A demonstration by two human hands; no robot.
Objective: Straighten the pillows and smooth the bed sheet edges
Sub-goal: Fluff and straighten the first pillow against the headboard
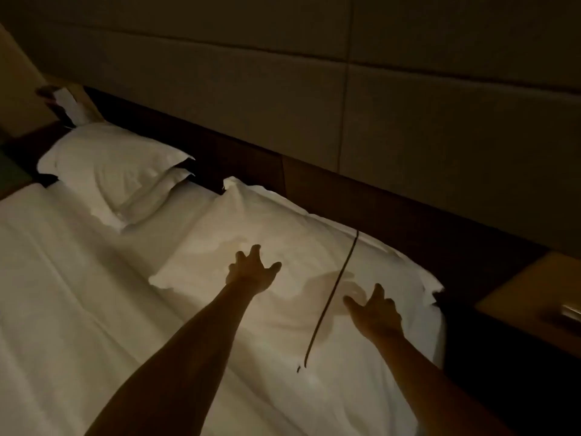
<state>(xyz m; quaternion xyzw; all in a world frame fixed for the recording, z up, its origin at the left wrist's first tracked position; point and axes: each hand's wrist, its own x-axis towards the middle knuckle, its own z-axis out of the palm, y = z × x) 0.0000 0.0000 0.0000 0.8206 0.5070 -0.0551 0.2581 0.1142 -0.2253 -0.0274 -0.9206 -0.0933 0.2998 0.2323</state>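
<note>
A white near pillow point(283, 234) lies flat at the head of the bed, its right corner by the bed's edge. My left hand point(253, 270) hovers over its middle, fingers spread, holding nothing. My right hand point(375, 313) is over the pillow's right part, palm open, fingers apart. Further left, a far pillow point(110, 171) lies skewed, seemingly on top of another pillow. The white bed sheet point(63, 294) covers the mattress with long creases running diagonally. The room is dim.
A padded headboard point(283, 89) runs along the wall above a dark wooden ledge point(377, 209). A thin dark cord point(333, 294) hangs in front of the camera. A wooden nightstand point(528, 287) stands at the right, with a blurred metallic object point(569, 313) on it.
</note>
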